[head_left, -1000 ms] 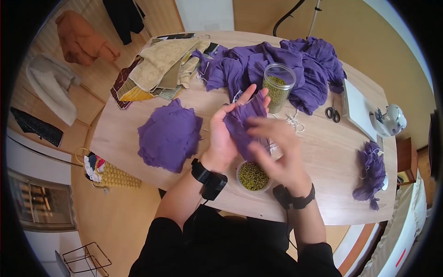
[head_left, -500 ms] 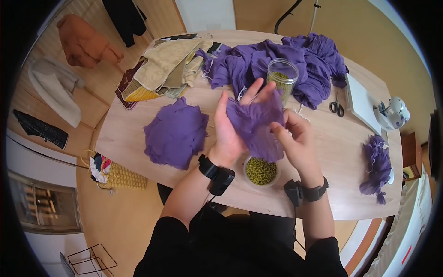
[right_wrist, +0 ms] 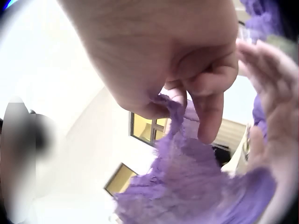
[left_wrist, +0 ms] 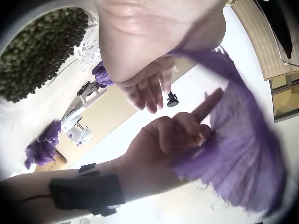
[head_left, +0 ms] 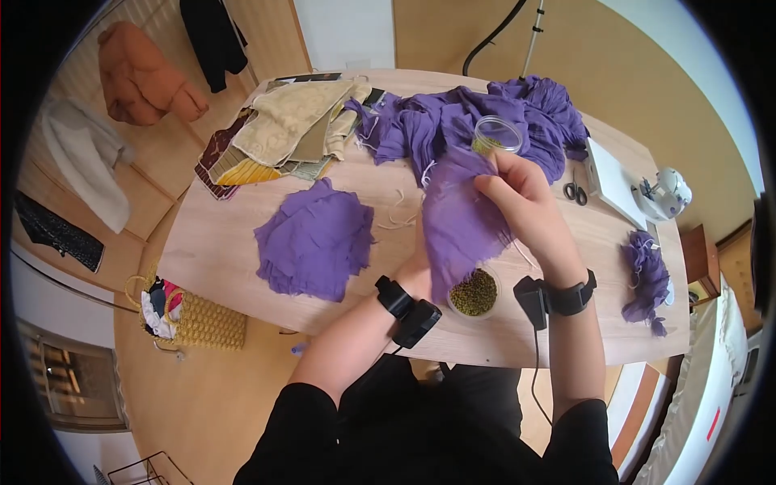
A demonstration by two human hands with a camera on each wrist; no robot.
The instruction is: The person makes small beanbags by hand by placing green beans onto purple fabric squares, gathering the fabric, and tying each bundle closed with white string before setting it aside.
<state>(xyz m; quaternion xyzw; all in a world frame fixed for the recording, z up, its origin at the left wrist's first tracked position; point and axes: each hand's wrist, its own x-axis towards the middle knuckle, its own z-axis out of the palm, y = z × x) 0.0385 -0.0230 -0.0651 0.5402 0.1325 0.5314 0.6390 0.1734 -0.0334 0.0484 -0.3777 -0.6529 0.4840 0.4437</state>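
My right hand (head_left: 533, 208) pinches the upper corner of a thin purple cloth piece (head_left: 457, 218) between thumb and fingers, and the cloth hangs from it over the table. Behind that cloth, mostly hidden in the head view, is my left hand (head_left: 415, 273). The right wrist view shows the left hand (right_wrist: 275, 100) with its fingers extended, the cloth (right_wrist: 201, 177) lying against its thumb side. Just below the cloth sits a round container of green beans (head_left: 473, 295), partly covered. A flat stack of purple pieces (head_left: 315, 238) lies to the left.
Behind the hands stand a clear jar (head_left: 499, 129) and a large purple fabric heap (head_left: 453, 121). Patterned fabrics (head_left: 291, 121) lie back left. Scissors (head_left: 575, 191), a white board (head_left: 613, 182), a small sewing machine (head_left: 669, 194) and a purple bundle (head_left: 645, 279) are at right.
The right hand has come up from over the left palm, pinching the cloth's corner and spreading the piece out. The cloth now hangs in front of the left hand, hiding its fingers in the head view.
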